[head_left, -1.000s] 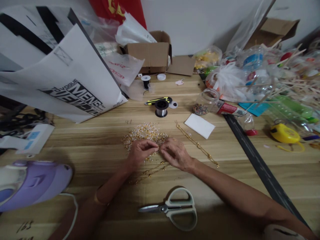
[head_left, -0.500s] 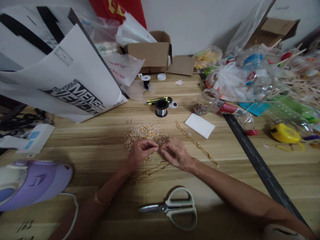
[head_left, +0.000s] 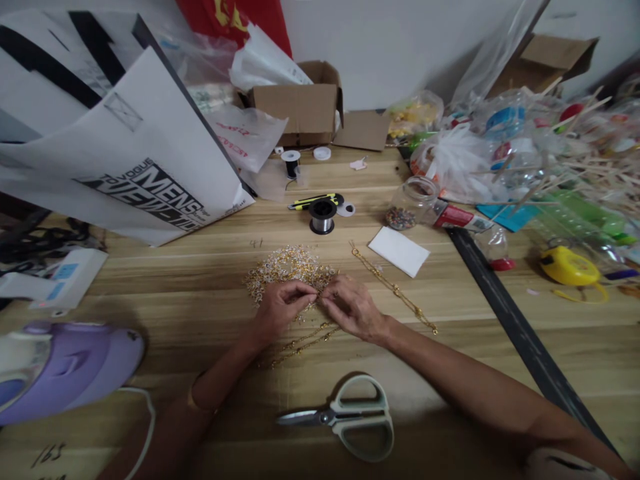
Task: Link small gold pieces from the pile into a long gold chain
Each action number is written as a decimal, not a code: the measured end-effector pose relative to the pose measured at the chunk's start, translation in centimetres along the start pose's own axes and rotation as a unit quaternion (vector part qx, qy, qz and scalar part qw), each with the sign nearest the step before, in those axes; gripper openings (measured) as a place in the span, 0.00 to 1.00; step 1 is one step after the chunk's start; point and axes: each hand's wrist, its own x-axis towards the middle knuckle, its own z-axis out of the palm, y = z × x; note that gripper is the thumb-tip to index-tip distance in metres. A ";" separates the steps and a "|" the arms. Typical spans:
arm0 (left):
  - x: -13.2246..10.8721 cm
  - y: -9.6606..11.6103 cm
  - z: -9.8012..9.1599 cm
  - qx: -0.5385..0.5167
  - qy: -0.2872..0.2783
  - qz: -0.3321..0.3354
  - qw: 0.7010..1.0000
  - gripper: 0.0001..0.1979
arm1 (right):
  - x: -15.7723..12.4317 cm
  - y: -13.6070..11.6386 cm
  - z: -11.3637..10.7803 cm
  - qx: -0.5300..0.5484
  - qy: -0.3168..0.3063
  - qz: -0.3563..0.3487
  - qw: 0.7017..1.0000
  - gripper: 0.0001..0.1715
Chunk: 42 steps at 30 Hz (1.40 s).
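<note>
My left hand (head_left: 284, 308) and my right hand (head_left: 354, 308) meet fingertip to fingertip at the front edge of a pile of gold and clear beads (head_left: 293, 261). Thumb and forefinger of each are pinched together; whatever lies between them is too small to make out. A beaded gold chain (head_left: 303, 343) lies doubled on the wood below the hands, its upper part running under my right fingers. Another gold chain (head_left: 395, 289) is stretched out to the right of that hand. Scissors (head_left: 345, 417) with pale handles lie nearer me, blades pointing left.
Behind the beads stand a wire spool (head_left: 323, 217) and a yellow-black utility knife (head_left: 313, 201). A white pad (head_left: 399, 251) and a jar of beads (head_left: 407, 207) are at the right, before heaped plastic bottles. Leftward are a paper bag (head_left: 150, 153) and a purple iron (head_left: 85, 367).
</note>
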 end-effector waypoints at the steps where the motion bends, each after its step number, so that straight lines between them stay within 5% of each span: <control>1: 0.0 0.0 0.0 0.003 0.000 0.000 1.000 0.05 | 0.0 0.0 0.0 0.000 -0.001 -0.001 1.000 0.03; 11: 0.3 0.4 -0.4 -0.017 0.024 -0.015 0.999 0.07 | 0.0 0.1 0.0 -0.002 0.001 -0.001 1.000 0.03; 24: 0.5 0.6 -0.7 -0.013 0.025 0.045 0.999 0.04 | 0.1 0.2 0.1 0.010 -0.003 0.012 1.000 0.03; 32: 0.4 0.6 -0.5 -0.044 0.041 -0.012 0.998 0.04 | 0.2 0.0 -0.1 0.004 0.000 0.013 1.000 0.04; 42: 0.5 0.8 -0.7 -0.022 0.029 0.004 0.999 0.04 | 0.1 0.1 -0.1 0.000 -0.004 0.014 1.000 0.03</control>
